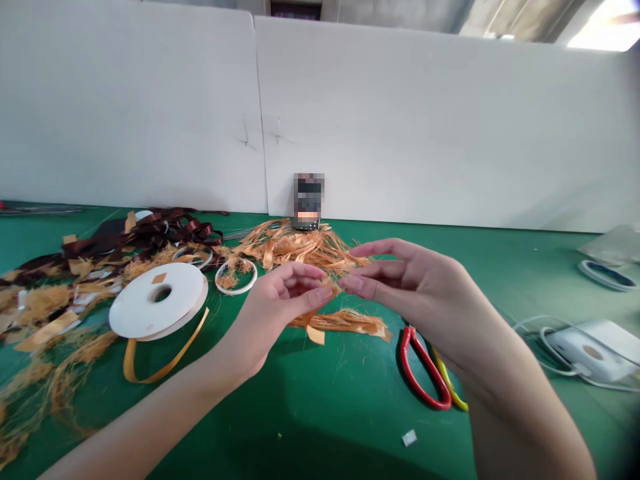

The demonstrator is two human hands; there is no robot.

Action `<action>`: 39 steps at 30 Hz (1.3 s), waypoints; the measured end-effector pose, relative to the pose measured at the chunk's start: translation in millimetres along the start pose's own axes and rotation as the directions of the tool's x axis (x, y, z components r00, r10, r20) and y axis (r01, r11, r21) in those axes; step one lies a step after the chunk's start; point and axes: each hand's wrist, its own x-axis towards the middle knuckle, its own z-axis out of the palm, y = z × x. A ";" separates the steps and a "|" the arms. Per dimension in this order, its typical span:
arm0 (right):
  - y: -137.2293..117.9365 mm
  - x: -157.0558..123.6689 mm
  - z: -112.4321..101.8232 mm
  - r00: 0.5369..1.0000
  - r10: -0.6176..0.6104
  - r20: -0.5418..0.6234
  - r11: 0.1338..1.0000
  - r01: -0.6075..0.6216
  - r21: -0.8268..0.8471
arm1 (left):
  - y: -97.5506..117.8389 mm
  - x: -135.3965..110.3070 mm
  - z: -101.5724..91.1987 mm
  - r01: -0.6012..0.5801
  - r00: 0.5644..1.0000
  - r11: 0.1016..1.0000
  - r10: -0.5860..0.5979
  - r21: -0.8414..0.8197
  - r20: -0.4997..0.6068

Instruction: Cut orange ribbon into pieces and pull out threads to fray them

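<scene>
In the middle of the head view, my left hand (285, 303) pinches a short piece of golden-orange ribbon (330, 288) between thumb and fingers. Loose threads show at the ribbon's edge. My right hand (410, 277) comes in from the right, its thumb and a finger closed at the same edge. Its other fingers are curved and raised. Below the hands lies a bundle of frayed orange ribbon strips (355, 322) on the green table. Behind them spreads a larger pile of similar strips (300, 247).
A white ribbon spool (135, 303) lies left, with a ribbon tail. Past it are dark brown ribbons (165, 230), white rings (250, 287) and frayed scraps (45, 307). Red-and-yellow-handled scissors (425, 373) and a white charger with cable (595, 350) lie right. A phone (307, 200) leans behind.
</scene>
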 end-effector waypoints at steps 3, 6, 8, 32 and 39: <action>-0.6 -0.1 -0.8 1.000 0.019 -0.018 1.000 -0.019 -0.003 | -2.9 0.3 -0.4 -0.049 0.998 0.996 0.051 0.074 -0.032; 2.0 1.7 -2.9 0.999 0.020 0.037 0.999 -0.019 -0.031 | -5.9 1.2 -0.6 -0.107 0.993 0.988 0.111 0.110 -0.028; 5.6 4.0 -4.9 0.998 -0.005 0.057 0.997 0.009 -0.081 | -8.0 1.8 -1.2 -0.154 0.987 0.981 0.157 0.120 -0.023; 16.5 10.9 -12.0 0.946 -0.228 -0.231 0.962 0.183 -0.200 | -5.7 4.3 -8.5 -0.158 0.983 0.950 0.178 0.270 -0.050; 13.8 10.6 -10.4 0.964 -0.205 -0.171 0.956 0.160 -0.244 | -7.7 6.4 -7.1 -0.115 0.991 0.958 0.127 0.264 -0.030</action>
